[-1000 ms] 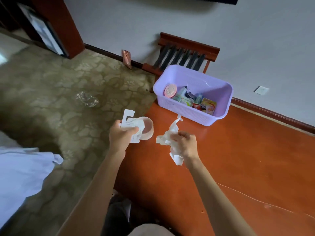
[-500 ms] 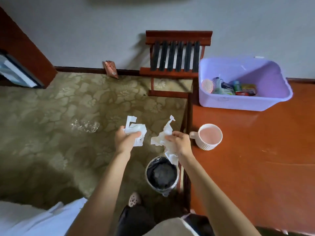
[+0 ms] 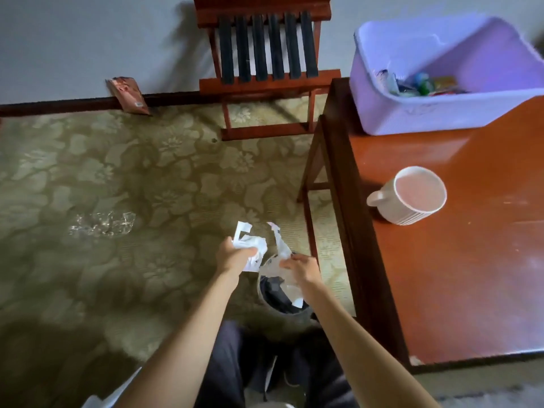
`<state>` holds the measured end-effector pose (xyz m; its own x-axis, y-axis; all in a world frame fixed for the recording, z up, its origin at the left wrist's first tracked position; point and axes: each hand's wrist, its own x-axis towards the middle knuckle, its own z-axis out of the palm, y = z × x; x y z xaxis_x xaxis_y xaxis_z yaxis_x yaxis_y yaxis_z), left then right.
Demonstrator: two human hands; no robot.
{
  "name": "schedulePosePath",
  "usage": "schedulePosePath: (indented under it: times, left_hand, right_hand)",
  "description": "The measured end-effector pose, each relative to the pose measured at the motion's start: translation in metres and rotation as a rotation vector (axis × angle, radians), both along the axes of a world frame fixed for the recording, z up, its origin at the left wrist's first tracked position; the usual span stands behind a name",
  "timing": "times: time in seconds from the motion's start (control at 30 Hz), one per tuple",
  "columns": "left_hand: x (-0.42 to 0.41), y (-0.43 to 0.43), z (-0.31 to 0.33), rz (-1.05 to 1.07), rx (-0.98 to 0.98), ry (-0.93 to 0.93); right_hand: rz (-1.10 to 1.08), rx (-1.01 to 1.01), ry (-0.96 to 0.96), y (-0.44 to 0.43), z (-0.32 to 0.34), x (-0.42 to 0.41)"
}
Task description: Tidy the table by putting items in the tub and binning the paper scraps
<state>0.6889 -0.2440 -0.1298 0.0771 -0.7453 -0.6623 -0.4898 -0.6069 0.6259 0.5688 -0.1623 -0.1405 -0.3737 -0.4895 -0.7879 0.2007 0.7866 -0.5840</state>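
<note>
My left hand grips a crumpled wad of white paper scraps just left of the small bin, which stands on the carpet beside the table and has a dark liner. My right hand hovers over the bin's mouth, holding torn white paper scraps that hang down into it. The lilac tub sits at the far end of the red-brown table with several small items inside.
A ribbed white mug stands on the table near its left edge. A wooden folding rack leans on the wall behind. A clear plastic wrapper and a brown packet lie on the patterned carpet.
The view has swung left and down from the table to the floor. Both hands have carried their paper off the table and lowered it to the bin, the right hand now directly over it.
</note>
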Motion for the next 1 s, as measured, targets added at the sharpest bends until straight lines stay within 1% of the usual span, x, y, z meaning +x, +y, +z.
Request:
schedulePosePath:
  times: [0.07, 0.17, 0.23, 0.27, 0.4, 0.47, 0.53, 0.6, 0.63, 0.7, 0.77, 0.8, 0.83, 0.87, 0.93, 0.97, 1.0]
  left_hand:
    - [-0.002, -0.002, -0.033, -0.044, 0.042, -0.010]
    - [-0.013, -0.001, -0.102, -0.128, 0.098, -0.035]
    - [-0.018, 0.001, -0.143, -0.226, 0.132, -0.059]
    - [-0.020, 0.003, -0.166, -0.272, 0.141, -0.069]
    - [-0.029, 0.009, -0.247, -0.294, 0.189, -0.020]
    - [-0.033, 0.013, -0.280, -0.298, 0.186, 0.024]
    - [-0.033, 0.017, -0.311, -0.282, 0.253, 0.118]
    - [-0.033, 0.020, -0.331, -0.284, 0.391, 0.198]
    - [-0.032, 0.021, -0.338, -0.293, 0.448, 0.206]
    - [-0.029, 0.022, -0.338, -0.270, 0.506, 0.216]
    - [-0.022, 0.025, -0.331, -0.224, 0.494, 0.257]
    - [-0.020, 0.024, -0.320, -0.203, 0.494, 0.299]
    - [-0.018, 0.021, -0.307, -0.150, 0.484, 0.310]
    - [-0.017, 0.019, -0.296, -0.141, 0.463, 0.307]
    - [-0.017, 0.018, -0.273, -0.155, 0.444, 0.335]
    - [-0.016, 0.014, -0.231, -0.115, 0.428, 0.337]
    - [-0.015, 0.014, -0.191, -0.085, 0.428, 0.315]
  right_hand:
    - [0.035, 0.117, 0.030, 0.004, -0.036, -0.002]
    - [0.096, 0.203, 0.120, 0.007, -0.108, -0.008]
    - [0.158, 0.257, 0.121, 0.008, -0.147, -0.011]
    - [0.130, 0.270, 0.092, 0.009, -0.170, -0.011]
    - [-0.030, 0.339, -0.008, 0.017, -0.249, -0.017]
    - [-0.162, 0.348, -0.029, 0.020, -0.281, -0.021]
    - [-0.264, 0.329, -0.020, 0.021, -0.308, -0.023]
    - [-0.342, 0.292, -0.096, 0.018, -0.327, -0.024]
    - [-0.384, 0.269, -0.156, 0.018, -0.334, -0.023]
    - [-0.461, 0.236, -0.240, 0.018, -0.335, -0.021]
    - [-0.519, 0.209, -0.302, 0.020, -0.321, -0.016]
    - [-0.482, 0.206, -0.318, 0.021, -0.308, -0.013]
    - [-0.480, 0.199, -0.323, 0.022, -0.294, -0.012]
    - [-0.475, 0.192, -0.290, 0.022, -0.278, -0.008]
    - [-0.518, 0.182, -0.295, 0.020, -0.258, -0.005]
    - [-0.518, 0.167, -0.292, 0.022, -0.215, -0.009]
    - [-0.507, 0.198, -0.300, 0.020, -0.169, -0.007]
